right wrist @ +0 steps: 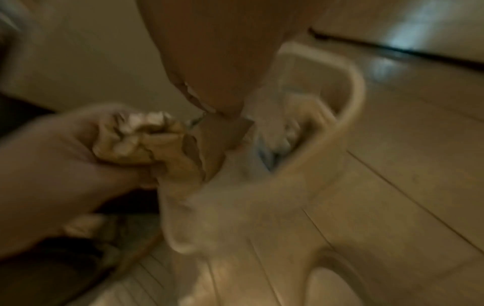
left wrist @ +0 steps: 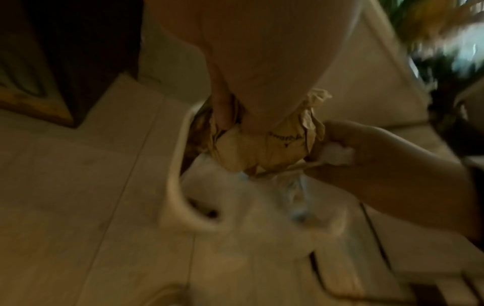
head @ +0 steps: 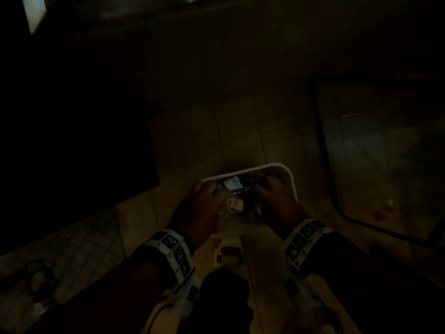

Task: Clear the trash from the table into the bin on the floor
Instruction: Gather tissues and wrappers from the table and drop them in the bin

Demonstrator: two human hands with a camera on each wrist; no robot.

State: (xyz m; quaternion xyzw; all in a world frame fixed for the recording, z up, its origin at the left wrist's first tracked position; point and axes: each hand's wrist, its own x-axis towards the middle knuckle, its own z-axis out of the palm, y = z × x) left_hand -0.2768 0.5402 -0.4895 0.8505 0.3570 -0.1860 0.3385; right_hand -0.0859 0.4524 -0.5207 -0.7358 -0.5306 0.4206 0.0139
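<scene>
While the white bin [head: 292, 182] is standing on the tiled floor [left wrist: 78, 207] near a dark-edged table [head: 385, 153] at right, crumpled brown paper [left wrist: 261, 149] is being gripped above it by the left hand [head: 204, 203]. White tissue [left wrist: 337, 154] is being pinched by the right hand [head: 274, 196]. Both wads are being judged light, soft and compressible, best squeezed whole; only the rim is standing in the way.

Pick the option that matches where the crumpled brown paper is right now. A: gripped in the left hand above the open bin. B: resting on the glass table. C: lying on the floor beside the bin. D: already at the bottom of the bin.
A: the left hand grips the crumpled brown paper directly above the white bin.
</scene>
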